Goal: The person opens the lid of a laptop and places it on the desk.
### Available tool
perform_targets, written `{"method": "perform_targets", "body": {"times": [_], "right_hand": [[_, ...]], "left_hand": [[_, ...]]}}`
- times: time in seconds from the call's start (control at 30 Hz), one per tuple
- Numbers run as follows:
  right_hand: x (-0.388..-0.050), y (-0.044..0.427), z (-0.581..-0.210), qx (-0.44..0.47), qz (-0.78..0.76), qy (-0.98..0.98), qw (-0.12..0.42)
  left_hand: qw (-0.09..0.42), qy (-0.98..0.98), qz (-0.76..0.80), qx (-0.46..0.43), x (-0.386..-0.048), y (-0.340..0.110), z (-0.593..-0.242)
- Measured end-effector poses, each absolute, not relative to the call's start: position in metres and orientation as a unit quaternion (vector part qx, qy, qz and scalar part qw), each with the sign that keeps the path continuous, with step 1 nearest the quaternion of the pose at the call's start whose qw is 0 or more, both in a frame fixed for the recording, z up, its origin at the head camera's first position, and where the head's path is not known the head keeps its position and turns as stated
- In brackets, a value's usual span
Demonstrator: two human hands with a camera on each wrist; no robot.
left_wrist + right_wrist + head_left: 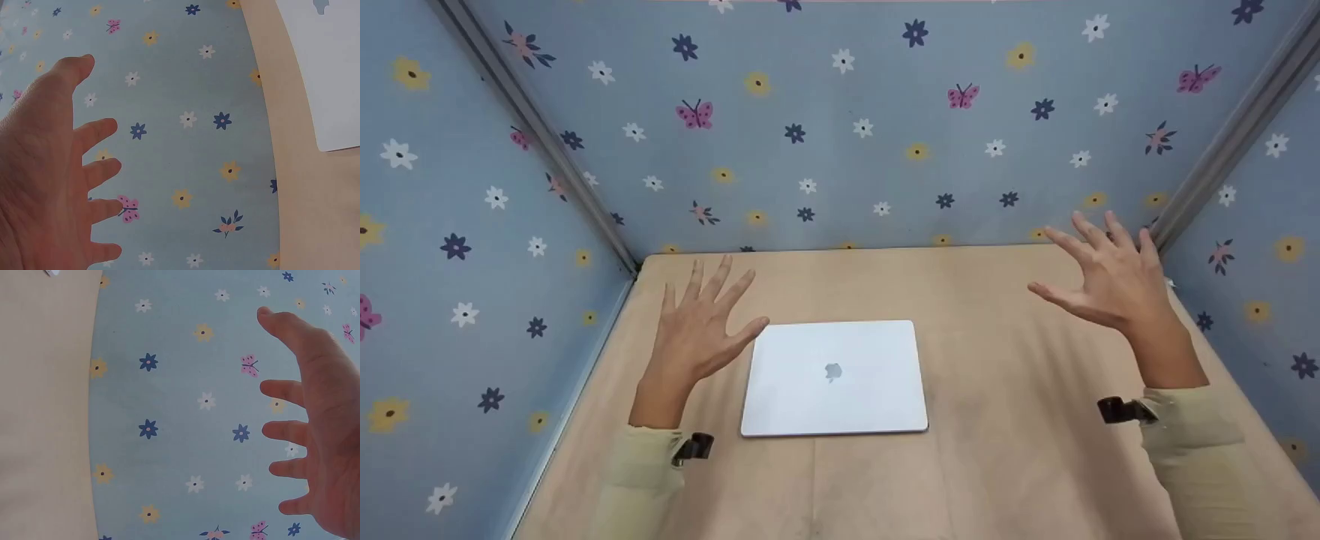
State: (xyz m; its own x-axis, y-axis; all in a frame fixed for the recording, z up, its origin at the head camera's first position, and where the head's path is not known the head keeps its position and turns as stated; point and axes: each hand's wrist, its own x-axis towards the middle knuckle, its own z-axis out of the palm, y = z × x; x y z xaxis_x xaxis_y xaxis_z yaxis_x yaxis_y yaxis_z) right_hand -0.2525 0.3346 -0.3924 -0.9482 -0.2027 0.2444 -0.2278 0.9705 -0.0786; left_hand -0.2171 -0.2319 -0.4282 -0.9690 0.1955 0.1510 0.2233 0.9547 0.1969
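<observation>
A silver laptop [840, 405] lies with its lid down on the pale counter [997, 450], the left hand [694, 334] and right hand [1117, 277] spread on either side.
Walls [847, 90] printed with flowers and butterflies enclose the counter at left, far and right, and the laptop lies flat within them, somewhat left of the middle, its logo [832, 371] facing up. Both hands are raised with fingers fanned apart and hold nothing; the left is nearer the laptop (from the head its thumb overlaps the far left corner, though the left wrist view shows them apart), while the right is well to the right, near the far right corner of the counter. Light sleeves [1200, 450] cover both forearms.
</observation>
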Motion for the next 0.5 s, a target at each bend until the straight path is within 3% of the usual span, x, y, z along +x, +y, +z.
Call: {"method": "perform_targets", "body": {"times": [0.5], "right_hand": [[-0.261,0.29,-0.397,0.145,0.067,-0.982,0.101]], "left_hand": [[0.066,-0.986,-0.12,-0.09,-0.205,-0.258,-0.429]]}}
